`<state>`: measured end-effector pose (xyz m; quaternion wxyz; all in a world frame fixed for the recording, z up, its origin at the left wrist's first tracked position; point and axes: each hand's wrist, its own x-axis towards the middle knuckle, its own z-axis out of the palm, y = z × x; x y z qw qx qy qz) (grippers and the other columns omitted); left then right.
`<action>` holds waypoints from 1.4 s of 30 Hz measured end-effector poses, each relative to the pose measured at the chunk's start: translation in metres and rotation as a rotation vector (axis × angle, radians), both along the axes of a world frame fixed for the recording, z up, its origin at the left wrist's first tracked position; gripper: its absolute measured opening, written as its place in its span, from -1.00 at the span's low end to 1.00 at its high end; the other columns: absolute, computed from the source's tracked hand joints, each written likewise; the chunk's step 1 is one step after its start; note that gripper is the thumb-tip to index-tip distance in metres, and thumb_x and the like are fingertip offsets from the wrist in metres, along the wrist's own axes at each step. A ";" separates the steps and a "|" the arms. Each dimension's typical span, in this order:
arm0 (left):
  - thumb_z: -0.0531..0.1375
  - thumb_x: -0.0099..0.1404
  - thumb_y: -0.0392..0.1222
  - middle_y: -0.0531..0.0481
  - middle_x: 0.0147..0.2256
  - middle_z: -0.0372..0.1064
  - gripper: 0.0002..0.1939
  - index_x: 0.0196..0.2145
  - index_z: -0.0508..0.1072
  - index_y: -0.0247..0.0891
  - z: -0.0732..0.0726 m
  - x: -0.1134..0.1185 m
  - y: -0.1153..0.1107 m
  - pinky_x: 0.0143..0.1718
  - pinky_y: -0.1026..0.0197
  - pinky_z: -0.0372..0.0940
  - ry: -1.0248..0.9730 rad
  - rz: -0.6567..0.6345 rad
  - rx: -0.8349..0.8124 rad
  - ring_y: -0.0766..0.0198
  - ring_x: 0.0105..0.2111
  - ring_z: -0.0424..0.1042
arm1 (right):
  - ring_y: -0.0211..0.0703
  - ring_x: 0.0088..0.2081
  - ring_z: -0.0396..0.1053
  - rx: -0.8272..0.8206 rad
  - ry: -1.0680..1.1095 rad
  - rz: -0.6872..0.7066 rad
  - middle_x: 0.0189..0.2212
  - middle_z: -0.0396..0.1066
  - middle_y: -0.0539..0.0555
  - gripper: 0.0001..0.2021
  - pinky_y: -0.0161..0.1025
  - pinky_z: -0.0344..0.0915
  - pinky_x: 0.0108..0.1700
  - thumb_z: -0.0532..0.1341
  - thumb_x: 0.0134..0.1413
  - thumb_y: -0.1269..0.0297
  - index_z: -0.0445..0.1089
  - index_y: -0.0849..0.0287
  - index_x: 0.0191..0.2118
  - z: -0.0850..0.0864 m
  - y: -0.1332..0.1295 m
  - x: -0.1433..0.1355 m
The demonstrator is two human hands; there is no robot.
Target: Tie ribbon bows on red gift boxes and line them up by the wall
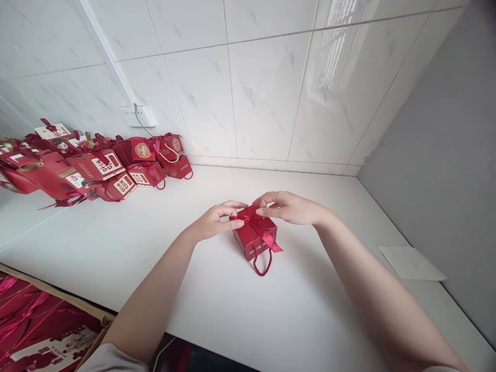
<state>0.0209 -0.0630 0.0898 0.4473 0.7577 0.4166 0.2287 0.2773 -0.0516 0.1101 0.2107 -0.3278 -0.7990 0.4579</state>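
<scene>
A small red gift box (243, 242) sits on the white tabletop, with a twisted red cord handle (262, 274) hanging from its near side. Across its lid lies a glossy red ribbon (264, 235), knotted near the middle, one tail draping over the near right edge. At the box's left, my left hand (213, 221) has its thumb and fingers closed on the ribbon by the knot. My right hand (289, 208) reaches over the far right side, pinching the ribbon between thumb and fingers. The fingertips partly hide the bow.
Many red gift boxes (143, 150) are piled at the back left, below a wall socket (137, 116). A carton (103, 318) of red packaging stands at the lower left. A white sheet (411, 262) lies at the right, by the grey wall (437, 155).
</scene>
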 end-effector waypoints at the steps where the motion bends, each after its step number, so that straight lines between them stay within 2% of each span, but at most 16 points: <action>1: 0.20 0.25 0.08 -0.06 0.18 0.24 -0.65 -0.49 0.46 -0.26 -0.001 0.002 0.000 -0.01 0.04 0.31 -0.008 0.029 0.001 0.08 0.03 0.38 | -0.06 -0.17 0.38 0.001 -0.019 0.001 -0.17 0.46 0.05 -0.64 -0.13 0.28 -0.11 0.21 0.10 -0.10 0.40 0.13 -0.41 -0.001 0.000 0.001; 3: 0.16 0.28 0.13 -0.08 0.15 0.28 -0.60 -0.48 0.51 -0.25 -0.004 0.005 0.000 -0.13 0.07 0.34 -0.010 0.095 0.027 0.13 -0.10 0.44 | -0.03 -0.12 0.36 -0.009 -0.051 0.004 -0.09 0.43 0.07 -0.63 -0.13 0.28 -0.08 0.23 0.07 -0.11 0.40 0.14 -0.43 -0.003 0.001 0.002; 6: 0.16 0.27 0.14 -0.07 0.10 0.33 -0.57 -0.52 0.53 -0.25 -0.007 0.007 0.002 -0.11 0.07 0.32 -0.011 0.162 0.072 0.16 -0.15 0.45 | 0.00 -0.06 0.35 -0.041 -0.089 0.008 0.06 0.34 0.06 -0.62 -0.12 0.27 -0.04 0.23 0.06 -0.12 0.41 0.13 -0.43 -0.004 0.001 0.003; 11: 0.22 0.21 0.15 -0.05 0.09 0.35 -0.46 -0.71 0.29 -0.31 -0.010 0.006 0.005 -0.18 0.10 0.34 0.018 0.170 0.052 0.26 -0.28 0.46 | 0.07 0.03 0.30 -0.076 -0.117 0.013 0.15 0.25 0.07 -0.61 -0.10 0.24 0.03 0.21 0.07 -0.14 0.43 0.14 -0.40 -0.004 0.005 0.005; 15: 0.21 0.19 0.17 -0.07 0.09 0.34 -0.44 -0.72 0.23 -0.31 -0.011 0.004 0.007 -0.21 0.11 0.36 0.033 0.144 0.065 0.25 -0.27 0.45 | 0.08 0.05 0.28 -0.074 -0.123 0.050 0.11 0.29 0.08 -0.59 -0.09 0.22 0.04 0.18 0.09 -0.15 0.47 0.13 -0.32 -0.010 0.009 0.007; 18: 0.21 0.18 0.18 -0.07 0.09 0.34 -0.44 -0.72 0.23 -0.30 -0.012 0.002 0.007 -0.19 0.09 0.37 0.052 0.137 0.093 0.23 -0.26 0.46 | 0.05 -0.04 0.31 -0.087 -0.146 0.017 0.06 0.31 0.07 -0.60 -0.11 0.25 -0.06 0.19 0.09 -0.16 0.43 0.12 -0.37 -0.014 0.011 0.007; 21: 0.21 0.17 0.19 -0.07 0.07 0.36 -0.44 -0.72 0.24 -0.29 -0.012 0.001 0.007 -0.15 0.06 0.38 0.060 0.126 0.110 0.18 -0.21 0.46 | 0.02 -0.13 0.32 -0.117 -0.139 0.017 -0.09 0.39 0.06 -0.60 -0.12 0.26 -0.13 0.21 0.07 -0.16 0.39 0.11 -0.43 -0.016 0.012 0.005; 24: 0.20 0.19 0.20 -0.10 0.07 0.36 -0.46 -0.70 0.29 -0.29 -0.013 -0.002 0.010 -0.09 0.00 0.37 0.046 0.119 0.084 0.12 -0.16 0.46 | 0.02 -0.13 0.33 -0.140 -0.100 0.056 -0.22 0.43 0.05 -0.63 -0.09 0.25 -0.08 0.22 0.08 -0.13 0.43 0.12 -0.39 -0.017 0.012 0.005; 26: 0.20 0.21 0.18 -0.11 0.10 0.33 -0.55 -0.55 0.42 -0.28 -0.014 -0.008 0.012 -0.01 -0.03 0.34 0.016 0.124 0.048 0.07 -0.07 0.44 | 0.00 -0.11 0.35 -0.145 -0.081 0.068 -0.20 0.44 0.04 -0.64 -0.08 0.25 -0.03 0.22 0.08 -0.11 0.46 0.11 -0.31 -0.015 0.011 0.007; 28: 0.22 0.22 0.16 -0.13 0.16 0.26 -0.62 -0.19 0.48 -0.18 -0.014 -0.014 0.013 0.08 -0.07 0.28 -0.011 0.112 0.006 0.03 0.07 0.36 | 0.01 -0.03 0.36 -0.153 -0.080 0.043 -0.07 0.43 0.05 -0.62 -0.09 0.27 0.00 0.25 0.07 -0.10 0.45 0.06 -0.13 -0.011 0.009 0.013; 29: 0.25 0.20 0.14 -0.14 0.21 0.20 -0.51 0.03 0.39 -0.09 -0.014 -0.016 0.012 0.11 -0.09 0.25 -0.004 0.095 -0.019 0.02 0.13 0.31 | 0.03 0.03 0.34 -0.154 -0.091 0.024 0.04 0.38 0.06 -0.57 -0.09 0.28 0.01 0.28 0.04 -0.08 0.42 0.02 -0.02 -0.009 0.009 0.016; 31: 0.35 0.10 0.08 -0.20 0.28 0.05 -0.08 0.32 0.01 0.07 -0.013 -0.019 0.009 0.16 -0.15 0.18 0.047 0.050 -0.051 -0.02 0.20 0.23 | 0.11 0.16 0.25 -0.145 -0.144 0.009 0.23 0.20 0.09 -0.33 -0.09 0.32 0.01 0.38 -0.07 -0.02 0.26 -0.08 0.18 -0.008 0.008 0.024; 33: 0.44 -0.03 0.00 -0.26 0.30 -0.03 0.26 0.38 -0.33 0.11 -0.011 -0.018 0.003 0.19 -0.18 0.14 0.091 0.010 -0.049 -0.06 0.23 0.19 | 0.22 0.25 0.13 -0.126 -0.239 0.018 0.32 0.04 0.13 -0.07 -0.05 0.32 0.03 0.45 -0.19 0.03 0.07 -0.12 0.32 -0.013 0.010 0.029; 35: 0.48 -0.10 -0.04 -0.27 0.27 0.01 0.40 0.38 -0.46 0.09 -0.010 -0.015 -0.001 0.19 -0.17 0.14 0.088 -0.010 -0.035 -0.06 0.23 0.19 | 0.31 0.29 0.05 -0.118 -0.331 0.026 0.33 0.01 0.21 0.09 0.01 0.32 0.04 0.48 -0.27 0.05 -0.08 -0.09 0.38 -0.022 0.014 0.029; 38: 0.46 -0.07 -0.04 -0.21 0.19 0.14 0.38 0.37 -0.48 0.08 -0.012 -0.013 0.001 0.23 -0.16 0.10 0.062 0.017 -0.022 -0.02 0.22 0.21 | 0.31 0.28 0.08 -0.125 -0.308 0.097 0.29 0.10 0.23 0.11 0.05 0.29 0.09 0.50 -0.29 0.09 -0.08 -0.05 0.38 -0.044 0.023 0.017; 42: 0.41 0.04 -0.03 -0.17 0.20 0.17 0.28 0.38 -0.47 0.08 -0.029 -0.020 0.019 0.30 -0.18 -0.05 -0.031 0.132 0.021 0.02 0.30 0.07 | 0.10 0.23 0.18 -0.126 0.058 0.172 0.23 0.20 0.16 -0.04 -0.01 0.23 0.18 0.46 -0.16 0.16 -0.03 -0.02 0.34 -0.080 0.034 -0.009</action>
